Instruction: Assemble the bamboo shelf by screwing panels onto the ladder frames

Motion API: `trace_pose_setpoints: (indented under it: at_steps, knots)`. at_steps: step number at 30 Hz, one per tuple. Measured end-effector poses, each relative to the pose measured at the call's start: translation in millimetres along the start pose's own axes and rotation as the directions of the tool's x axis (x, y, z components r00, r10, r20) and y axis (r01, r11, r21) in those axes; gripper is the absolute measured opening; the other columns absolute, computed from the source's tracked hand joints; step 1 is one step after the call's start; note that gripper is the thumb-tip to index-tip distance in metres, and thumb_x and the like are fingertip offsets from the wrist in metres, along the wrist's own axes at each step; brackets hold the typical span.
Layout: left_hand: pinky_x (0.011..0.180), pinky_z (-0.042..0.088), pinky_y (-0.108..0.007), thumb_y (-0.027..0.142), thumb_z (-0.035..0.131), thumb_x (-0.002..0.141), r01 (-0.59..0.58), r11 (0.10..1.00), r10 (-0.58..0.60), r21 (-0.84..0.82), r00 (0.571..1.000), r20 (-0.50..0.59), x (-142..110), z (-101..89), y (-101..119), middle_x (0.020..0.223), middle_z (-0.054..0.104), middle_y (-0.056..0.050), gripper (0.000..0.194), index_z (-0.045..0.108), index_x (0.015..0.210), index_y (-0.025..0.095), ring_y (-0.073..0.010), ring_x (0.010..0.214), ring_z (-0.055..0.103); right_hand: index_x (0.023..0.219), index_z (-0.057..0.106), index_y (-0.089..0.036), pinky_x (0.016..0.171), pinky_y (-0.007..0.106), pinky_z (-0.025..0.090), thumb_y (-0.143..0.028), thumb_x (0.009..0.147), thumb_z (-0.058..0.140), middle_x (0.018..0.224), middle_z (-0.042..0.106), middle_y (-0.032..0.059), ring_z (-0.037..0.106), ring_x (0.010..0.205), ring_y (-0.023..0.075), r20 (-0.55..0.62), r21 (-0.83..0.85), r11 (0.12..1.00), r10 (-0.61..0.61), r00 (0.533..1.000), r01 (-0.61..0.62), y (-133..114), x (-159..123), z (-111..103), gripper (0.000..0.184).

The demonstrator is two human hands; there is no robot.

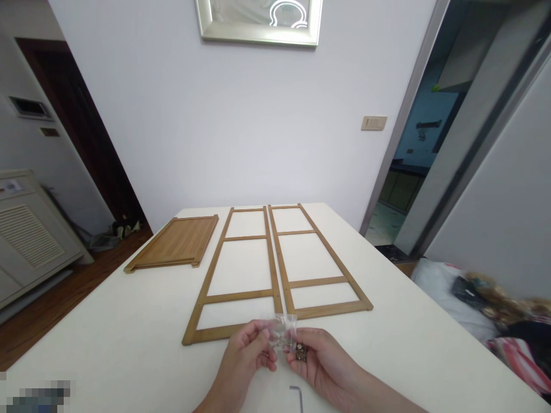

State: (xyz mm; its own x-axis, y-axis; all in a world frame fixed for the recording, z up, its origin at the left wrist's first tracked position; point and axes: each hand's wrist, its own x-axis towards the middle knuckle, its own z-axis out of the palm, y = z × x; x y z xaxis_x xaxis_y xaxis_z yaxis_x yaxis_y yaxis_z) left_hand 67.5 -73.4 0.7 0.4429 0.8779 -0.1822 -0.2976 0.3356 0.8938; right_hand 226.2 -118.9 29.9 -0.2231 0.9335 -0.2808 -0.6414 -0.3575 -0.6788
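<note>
A small clear plastic bag [282, 331] is pinched between both hands over the near part of the white table. My left hand [249, 355] grips the bag's left side with thumb and fingers. On its other side, my right hand [321, 361] is closed on the bag, and small dark metal hardware [301, 351] shows at its fingers; whether that lies inside the bag I cannot tell. An L-shaped hex key [298, 396] lies on the table just below my hands. Two wooden ladder-like frames lie flat beyond them, a left frame [238, 296] and a right frame [327, 311].
Stacked slatted wooden panels [181, 241] lie at the table's far left. The white table [129, 321] meets a wall with a framed mirror or picture [258, 41] and a switch plate [374, 123]. Clothes and bags [477, 292] are piled to the right, beside a doorway.
</note>
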Motion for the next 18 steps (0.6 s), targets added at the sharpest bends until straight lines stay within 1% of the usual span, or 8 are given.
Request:
trace_pose_setpoints:
  at_steps: [3, 9, 11, 15, 18]
  knots:
    - [0.054, 0.047, -0.025, 0.040, 0.071, 0.074, 0.010, 1.000, -0.010, 0.018, 1.000, -0.005, -0.2, 0.1, 1.3, 0.075, 0.063, -0.004, 0.032, 0.067, 0.092, 0.013, -0.0107, 0.058, 0.056, 0.097, 0.068, -0.002, 0.068, 0.021, 0.051, -0.020, 0.082, 0.064, 0.085, 0.068, 0.0129, 0.063, 0.071, 0.0118, -0.002, -0.003, 1.000, -0.005, 1.000, 0.005, -0.4, -0.2, 0.0, 0.024]
    - [0.051, 0.045, -0.023, 0.040, 0.075, 0.069, -0.033, 0.993, 0.036, 0.117, 0.999, -0.020, 2.3, -0.3, -0.2, 0.062, 0.059, 0.000, 0.035, 0.065, 0.088, 0.013, -0.0101, 0.053, 0.053, 0.094, 0.069, -0.002, 0.067, 0.020, 0.050, -0.020, 0.083, 0.063, 0.080, 0.067, 0.0115, 0.062, 0.070, 0.0116, 0.048, -0.023, 1.000, -0.009, 0.999, 0.010, -2.1, -2.1, 4.3, 0.022]
    - [0.050, 0.045, -0.023, 0.041, 0.076, 0.068, -0.036, 0.990, 0.041, 0.133, 0.999, -0.032, 2.4, 0.3, 0.6, 0.061, 0.059, 0.001, 0.036, 0.064, 0.086, 0.013, -0.0101, 0.052, 0.053, 0.094, 0.069, -0.002, 0.067, 0.020, 0.050, -0.021, 0.083, 0.063, 0.080, 0.067, 0.0118, 0.062, 0.069, 0.0109, 0.055, -0.027, 1.000, -0.010, 0.998, 0.012, -1.8, -2.1, 4.3, 0.022]
    - [0.050, 0.044, -0.024, 0.043, 0.075, 0.067, -0.037, 0.982, 0.045, 0.187, 0.998, -0.040, 1.5, 2.3, 3.8, 0.060, 0.059, 0.001, 0.037, 0.063, 0.084, 0.013, -0.0105, 0.051, 0.053, 0.093, 0.068, -0.001, 0.064, 0.019, 0.049, -0.024, 0.082, 0.066, 0.079, 0.067, 0.0128, 0.060, 0.064, 0.0093, 0.029, -0.039, 0.999, 0.011, 1.000, -0.010, 1.9, -0.4, -0.6, 0.026]
    - [0.050, 0.044, -0.024, 0.044, 0.072, 0.069, -0.064, 0.963, 0.083, 0.261, 0.995, -0.060, -0.6, 3.8, 4.9, 0.061, 0.059, 0.001, 0.035, 0.062, 0.084, 0.014, -0.0111, 0.051, 0.053, 0.090, 0.068, -0.001, 0.061, 0.019, 0.049, -0.025, 0.080, 0.068, 0.076, 0.066, 0.0113, 0.060, 0.061, 0.0087, -0.011, -0.038, 0.999, 0.034, 0.999, -0.035, 6.2, 1.1, -4.5, 0.026]
